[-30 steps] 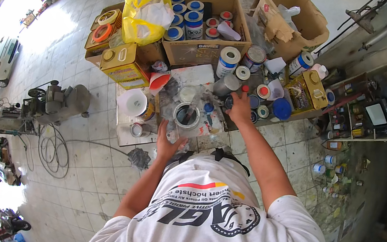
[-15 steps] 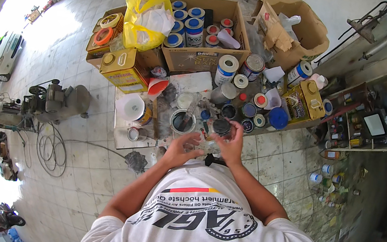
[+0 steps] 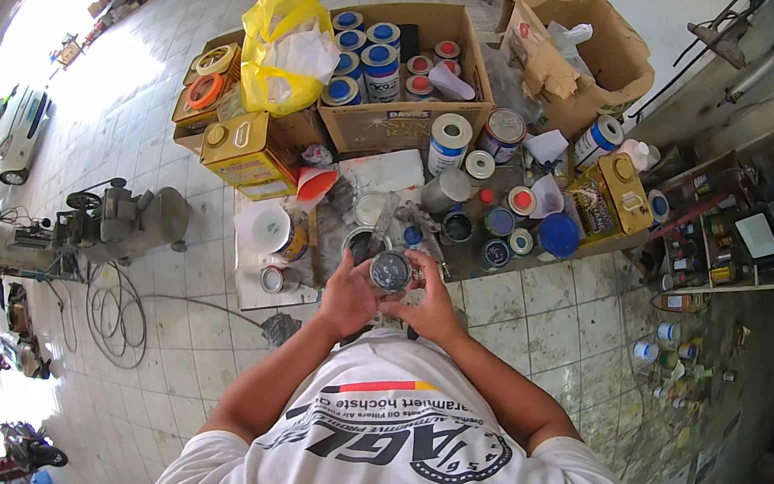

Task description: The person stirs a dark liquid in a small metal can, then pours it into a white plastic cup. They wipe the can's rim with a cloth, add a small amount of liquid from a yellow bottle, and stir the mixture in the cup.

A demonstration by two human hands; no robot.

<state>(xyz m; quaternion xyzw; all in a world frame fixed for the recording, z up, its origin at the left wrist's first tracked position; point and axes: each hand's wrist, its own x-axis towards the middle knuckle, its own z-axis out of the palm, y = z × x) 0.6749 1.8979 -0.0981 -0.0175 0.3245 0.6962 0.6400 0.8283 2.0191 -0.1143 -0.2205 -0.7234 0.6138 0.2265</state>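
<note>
Round dark jar (image 3: 390,271) between left fingers (image 3: 345,270) and right fingers (image 3: 429,271), clamped on it.

Beside your right grip (image 3: 426,301), you can pass freely over the tiled floor (image 3: 548,313); beyond it, small cans (image 3: 496,253) stand in your way. Straight ahead, a wide can (image 3: 363,239) with a stick (image 3: 382,217) rising from it blocks you. Between your left grip (image 3: 353,297) and the small open can (image 3: 273,280), there is a narrow passage.
</note>
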